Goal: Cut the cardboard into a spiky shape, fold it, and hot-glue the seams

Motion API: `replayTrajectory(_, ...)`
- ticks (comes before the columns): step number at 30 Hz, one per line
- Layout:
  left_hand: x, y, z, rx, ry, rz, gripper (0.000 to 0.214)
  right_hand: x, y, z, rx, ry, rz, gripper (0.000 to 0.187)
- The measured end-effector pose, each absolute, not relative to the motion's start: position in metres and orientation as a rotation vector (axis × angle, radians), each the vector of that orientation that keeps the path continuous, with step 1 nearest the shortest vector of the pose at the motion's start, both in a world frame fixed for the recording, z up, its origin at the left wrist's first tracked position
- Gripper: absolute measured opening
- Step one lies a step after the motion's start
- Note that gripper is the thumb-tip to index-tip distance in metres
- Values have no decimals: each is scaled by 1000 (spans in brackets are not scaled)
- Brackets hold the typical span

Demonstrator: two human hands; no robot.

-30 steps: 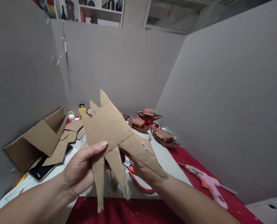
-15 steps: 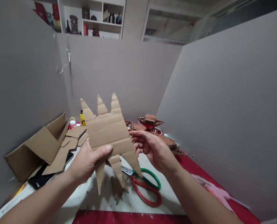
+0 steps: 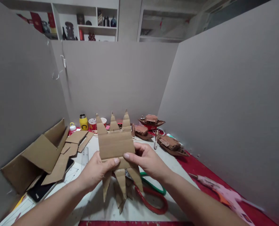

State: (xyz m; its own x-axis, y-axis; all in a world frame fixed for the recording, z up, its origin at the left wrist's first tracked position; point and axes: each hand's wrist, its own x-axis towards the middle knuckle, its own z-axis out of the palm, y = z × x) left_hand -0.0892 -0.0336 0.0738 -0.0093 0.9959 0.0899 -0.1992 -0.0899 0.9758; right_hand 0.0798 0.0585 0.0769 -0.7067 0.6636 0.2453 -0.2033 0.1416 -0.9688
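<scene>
Spiked cardboard piece, one: corrugated, three points upward and three downward, raised nearly upright above the white work surface, broad face to the wearer. Left hand, one: thumb laid flat on the lower left of that face, fingers mostly out of sight behind, the cardboard pinched between. Right hand, one: thumb likewise on the face, fingers bent behind the right edge, gap taken up by the board's thickness. Change noted: half a second earlier the right hand had stood at the edge with its thumb off the face; now both thumbs bore on it, and the piece sat lower in view. Bearing on the work, as judged: a two-sided hold, steadier than the single one. Beneath the piece: scissors with red and green handles, and a darker cardboard scrap, both untouched. To the left: cardboard offcuts. To the right: pink glue gun on red cloth, not in hand.
</scene>
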Motion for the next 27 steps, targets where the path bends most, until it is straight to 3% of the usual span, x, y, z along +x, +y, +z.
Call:
replayTrajectory(7, -98, -24, 71, 1140, 1025, 1251, 29, 75, 69, 75, -472, -1514, 1809, 22)
replayTrajectory(14, -124, 2, 63, 1238, 1278, 1412, 35, 89, 105, 85, -528, -1057, 1433, 20)
replayTrajectory(18, -111, 9, 26, 1851, 1530, 1042, 33, 105, 114, 94, -430, -1022, 1125, 11)
replayTrajectory(22, -95, 9, -7, 2465, 1544, 578, 44, 108, 112, 94, -456, -1095, 1082, 7)
replayTrajectory(27, -94, 11, -12, 2579, 1514, 357, 20, 99, 106, 84, -646, -1269, 1192, 5)
